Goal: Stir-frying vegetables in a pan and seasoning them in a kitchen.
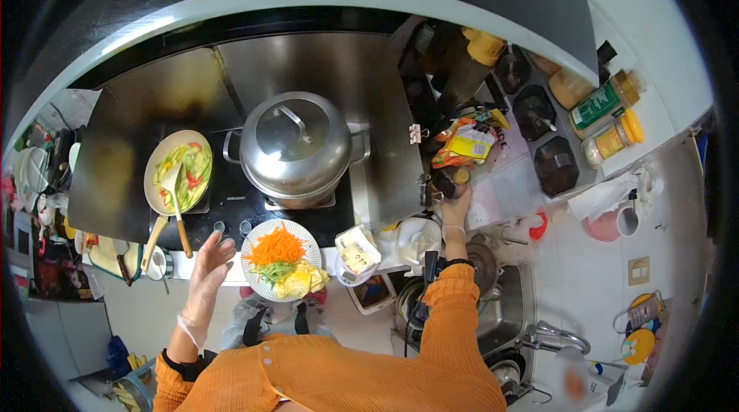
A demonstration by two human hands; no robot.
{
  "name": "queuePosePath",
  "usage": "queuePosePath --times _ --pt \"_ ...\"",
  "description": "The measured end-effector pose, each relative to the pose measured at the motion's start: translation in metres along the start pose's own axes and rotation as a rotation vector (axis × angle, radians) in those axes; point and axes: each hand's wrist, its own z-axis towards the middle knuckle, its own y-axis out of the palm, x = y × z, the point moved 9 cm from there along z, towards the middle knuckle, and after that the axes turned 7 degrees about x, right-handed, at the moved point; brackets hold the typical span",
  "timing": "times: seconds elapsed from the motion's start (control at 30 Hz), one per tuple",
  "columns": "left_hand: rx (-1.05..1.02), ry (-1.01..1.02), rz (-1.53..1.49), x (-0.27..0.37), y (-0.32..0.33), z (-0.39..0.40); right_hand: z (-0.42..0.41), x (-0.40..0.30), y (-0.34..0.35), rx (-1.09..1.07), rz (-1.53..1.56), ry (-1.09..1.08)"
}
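My right hand (456, 210) reaches to the right of the metal splash guard and is closed around a dark bottle (447, 184) with a yellowish cap. My left hand (211, 265), in a clear plastic glove, is raised with fingers apart and holds nothing. Between the hands, a ribbed white plate (315, 246) carries shredded carrot (278, 247), green shreds (272, 272) and cooked egg (301, 280). A frying pan (149, 184) on the left burner holds sliced green vegetables and red pieces, with a spatula (171, 180) resting in it. A lidded steel steamer pot (295, 149) stands on the other burner.
A small kitchen scale (350, 278) bears a white package (358, 248). Seasoning packets (467, 141), jars (615, 135) and black containers (534, 112) stand at the right. The sink (519, 296) lies at the lower right. A knife (123, 262) rests on a board at the left.
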Motion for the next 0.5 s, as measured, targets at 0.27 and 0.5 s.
queuePosePath --times 0.27,0.5 --pt "-0.173 0.172 0.112 0.042 0.048 -0.017 -0.019 0.016 -0.031 0.169 0.238 -0.018" --pt "-0.218 0.746 0.52 0.104 0.085 -0.035 -0.07 -0.131 -0.143 0.359 0.378 -0.173"
